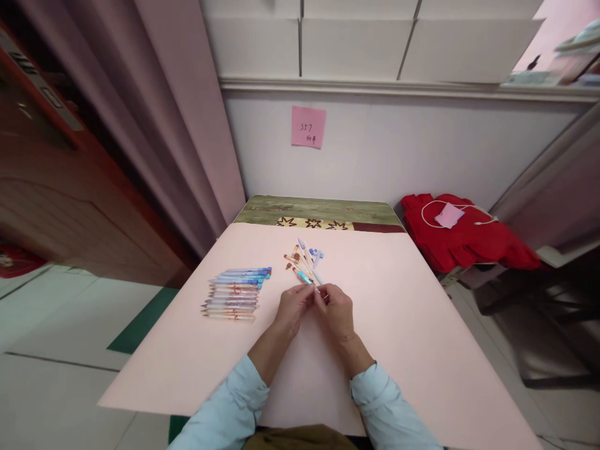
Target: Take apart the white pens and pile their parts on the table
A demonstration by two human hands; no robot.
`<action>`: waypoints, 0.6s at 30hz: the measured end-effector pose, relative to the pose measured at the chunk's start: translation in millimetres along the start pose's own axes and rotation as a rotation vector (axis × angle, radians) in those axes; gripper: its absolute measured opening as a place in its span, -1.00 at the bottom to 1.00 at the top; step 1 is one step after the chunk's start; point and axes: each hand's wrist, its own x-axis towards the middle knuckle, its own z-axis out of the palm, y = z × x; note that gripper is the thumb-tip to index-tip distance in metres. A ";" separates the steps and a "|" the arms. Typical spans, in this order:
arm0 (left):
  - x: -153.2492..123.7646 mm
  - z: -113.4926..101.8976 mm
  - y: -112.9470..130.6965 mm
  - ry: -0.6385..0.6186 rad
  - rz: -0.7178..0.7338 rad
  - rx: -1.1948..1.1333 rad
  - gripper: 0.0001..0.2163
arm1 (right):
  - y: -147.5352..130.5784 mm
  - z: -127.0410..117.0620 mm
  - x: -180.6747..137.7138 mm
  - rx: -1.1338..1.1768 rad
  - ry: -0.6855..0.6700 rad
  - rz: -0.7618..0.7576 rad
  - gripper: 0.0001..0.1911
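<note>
Left hand and right hand pinch one pen between them mid-worktop, probably for fingertip control; loose pens lie just behind, neat row near the left edge.

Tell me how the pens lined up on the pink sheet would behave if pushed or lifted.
The row of pens looks slim and round, so a push would probably roll them on the flat pink sheet. Likely light and stiff: a similar pen is held straight between the left hand and right hand.

The pink sticky note reads "357" (handwriting beneath is illegible).
</note>
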 end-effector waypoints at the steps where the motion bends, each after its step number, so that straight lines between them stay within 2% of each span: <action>1: 3.3 -2.9 0.8 0.031 0.028 0.027 -0.73 | 0.1 -0.1 0.4 0.007 0.012 0.036 -0.81; 4: 13.8 -10.8 5.4 0.169 0.077 0.044 -0.73 | 0.9 -0.9 2.1 0.034 0.050 0.141 -0.82; 8: 19.6 -13.2 13.2 0.318 0.023 -0.063 -0.72 | 0.7 -2.4 3.5 0.048 0.060 0.207 -0.82; 13: 14.8 -8.7 18.2 0.287 -0.025 -0.162 -0.75 | -0.3 -2.2 2.3 0.062 0.031 0.215 -0.81; 18: 11.4 -11.2 17.5 0.268 0.099 -0.147 -0.84 | -5.6 -3.1 0.0 0.166 0.001 0.227 -0.81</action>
